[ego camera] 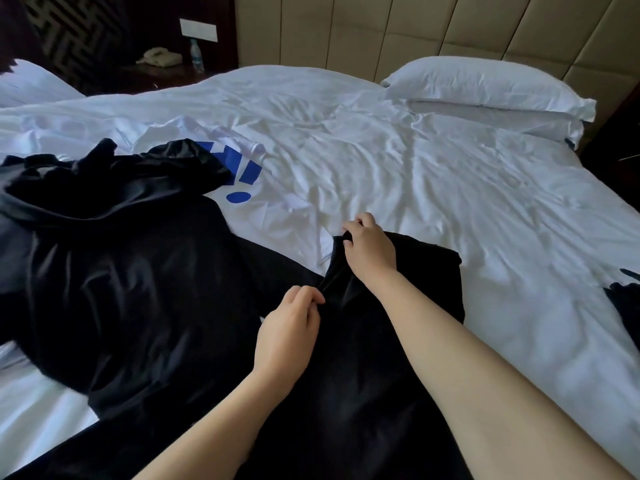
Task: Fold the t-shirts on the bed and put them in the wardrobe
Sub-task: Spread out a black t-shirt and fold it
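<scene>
A person's two bare hands work a thin, black, soft-knit t-shirt [363, 393] spread across the lower centre of the frame on a bed with rumpled white bedding [433, 161]. The right hand [370, 249], at centre, pinches a ridge of the cloth near its far edge between curled fingers and thumb. The left hand [287, 330], just below and to the left, pinches the same ridge. The fabric looks light, limp and slightly slick, likely to sag and slide unless both hands hold it at a seam or hem. A crumpled black garment [114, 258] fills the left, partly covering a white t-shirt with a blue print [242, 178] too hidden to read. The wardrobe is out of view.
</scene>
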Demonstrator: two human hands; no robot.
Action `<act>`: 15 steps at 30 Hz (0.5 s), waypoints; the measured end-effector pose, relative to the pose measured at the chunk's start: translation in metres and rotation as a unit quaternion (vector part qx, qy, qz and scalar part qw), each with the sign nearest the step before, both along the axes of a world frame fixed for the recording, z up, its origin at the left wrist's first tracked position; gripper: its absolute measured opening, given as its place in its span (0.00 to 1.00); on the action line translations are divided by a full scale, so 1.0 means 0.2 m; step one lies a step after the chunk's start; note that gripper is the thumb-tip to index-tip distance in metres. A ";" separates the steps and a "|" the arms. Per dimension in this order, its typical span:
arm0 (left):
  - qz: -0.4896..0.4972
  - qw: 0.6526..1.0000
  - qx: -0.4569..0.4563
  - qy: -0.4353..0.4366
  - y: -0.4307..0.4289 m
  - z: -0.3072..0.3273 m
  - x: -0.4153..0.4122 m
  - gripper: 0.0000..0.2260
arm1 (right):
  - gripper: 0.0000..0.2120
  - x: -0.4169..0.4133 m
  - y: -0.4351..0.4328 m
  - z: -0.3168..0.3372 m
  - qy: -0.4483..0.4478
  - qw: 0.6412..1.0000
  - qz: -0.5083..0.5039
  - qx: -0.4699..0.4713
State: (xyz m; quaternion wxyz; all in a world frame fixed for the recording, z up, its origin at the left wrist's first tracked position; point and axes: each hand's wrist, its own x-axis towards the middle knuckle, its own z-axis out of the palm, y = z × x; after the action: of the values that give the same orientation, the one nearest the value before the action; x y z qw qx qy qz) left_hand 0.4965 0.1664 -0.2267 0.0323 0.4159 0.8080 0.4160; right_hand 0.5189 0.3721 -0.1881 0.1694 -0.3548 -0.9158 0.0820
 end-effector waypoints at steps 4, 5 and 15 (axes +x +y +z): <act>-0.014 1.000 -0.025 0.005 0.00 0.00 -0.01 0.11 | 0.21 0.04 -0.03 0.01 -0.045 0.994 0.050 -0.088; -0.022 0.999 -0.043 0.004 0.00 0.02 -0.01 0.12 | 0.22 0.07 -0.05 0.04 -0.063 0.991 0.062 -0.105; -0.139 0.970 -0.196 -0.037 -0.32 0.28 0.08 0.20 | 0.19 0.50 -0.59 0.21 -0.121 0.984 0.084 -0.105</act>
State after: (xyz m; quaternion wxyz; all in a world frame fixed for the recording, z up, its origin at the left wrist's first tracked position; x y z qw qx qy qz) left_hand 0.5127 0.1030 -0.1714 0.2011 0.4942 0.8062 0.2557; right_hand 0.6187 0.2538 -0.1453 0.0115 -0.3000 -0.9424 0.1476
